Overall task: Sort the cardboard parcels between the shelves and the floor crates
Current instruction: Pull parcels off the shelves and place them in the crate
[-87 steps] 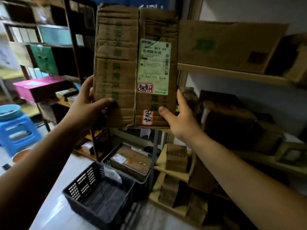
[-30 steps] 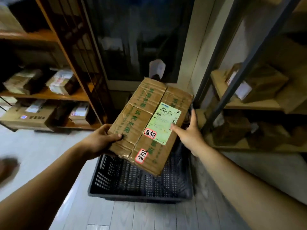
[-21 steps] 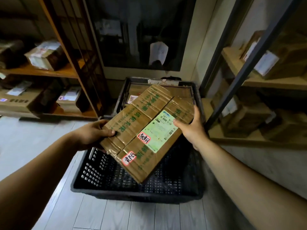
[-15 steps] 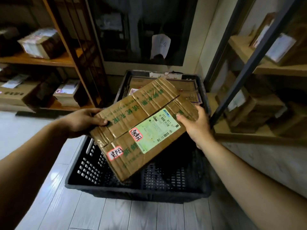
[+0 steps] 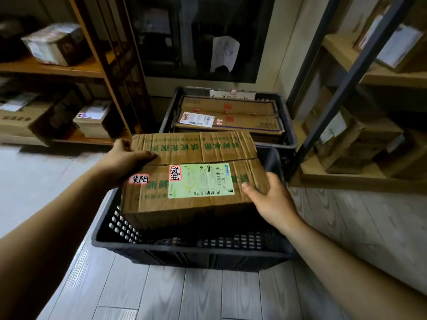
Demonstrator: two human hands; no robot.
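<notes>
Where the grey plank floor (image 5: 208, 296) runs between two sets of shelving, wooden shelves on the left (image 5: 69, 70) and pale shelves on the right (image 5: 360, 179) hold cardboard parcels, most of them dim or blurred. Two black perforated crates stand on the floor, one behind the other and touching. The far crate (image 5: 290, 144) holds a flat parcel (image 5: 231, 116) lying level with a white label on top. The near crate (image 5: 184, 247) is directly below the held parcel (image 5: 201, 148), a brown carton with green print kept roughly level in the crate's opening. Its lower front edge is lost in shadow, so I cannot tell whether it touches the bottom. The left hand (image 5: 122, 162) grips the carton's left end, thumb laid across the top face, fingers hidden beyond the edge. The right hand (image 5: 270, 199) holds the near right corner, thumb pressed on top and the other fingers out of sight round the side. A green shipping label (image 5: 201, 181) sits on the top face, with a red-bordered sticker (image 5: 175, 173) at its left edge and a second red-bordered sticker (image 5: 138, 179) near the left thumb.
</notes>
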